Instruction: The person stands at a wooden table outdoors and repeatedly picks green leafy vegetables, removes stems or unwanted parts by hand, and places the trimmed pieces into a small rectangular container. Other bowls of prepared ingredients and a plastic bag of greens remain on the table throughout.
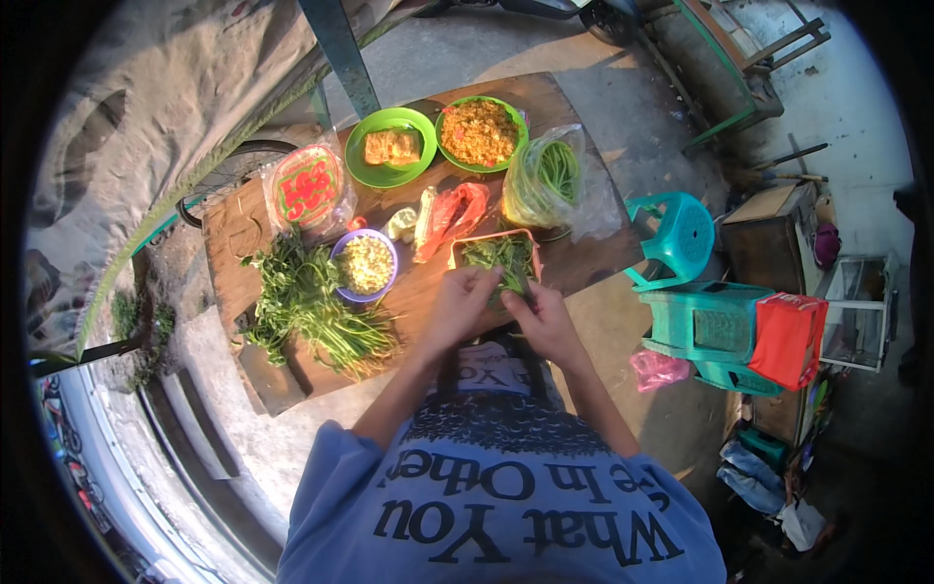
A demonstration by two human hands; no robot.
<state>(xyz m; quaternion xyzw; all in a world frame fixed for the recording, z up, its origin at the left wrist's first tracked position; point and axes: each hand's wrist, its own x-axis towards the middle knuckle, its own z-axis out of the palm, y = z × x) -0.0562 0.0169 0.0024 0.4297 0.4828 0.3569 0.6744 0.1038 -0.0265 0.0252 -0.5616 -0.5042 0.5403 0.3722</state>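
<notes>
My left hand point(467, 298) and my right hand point(543, 317) are close together over the near rim of a pink plastic basket point(538, 257). Both hands pinch leafy green stems point(515, 282) between thumb and fingers. A dark narrow shape shows at my right fingers; I cannot tell whether it is a blade. Chopped-looking greens point(496, 252) lie inside the basket, partly hidden by my hands. Left of them, a large bunch of leafy greens point(321, 314) with roots rests on the wooden table point(416, 321). Beside that bunch is a purple bowl point(395, 270) of pale yellow kernels point(366, 264).
Behind the basket are a red plastic bag point(456, 215), a clear bag of long green beans point(551, 175), a green plate of tempeh-like blocks point(365, 171) and a green plate of orange-brown food point(478, 135). A printed plastic packet point(310, 186) lies left. Teal stools point(678, 233) stand right.
</notes>
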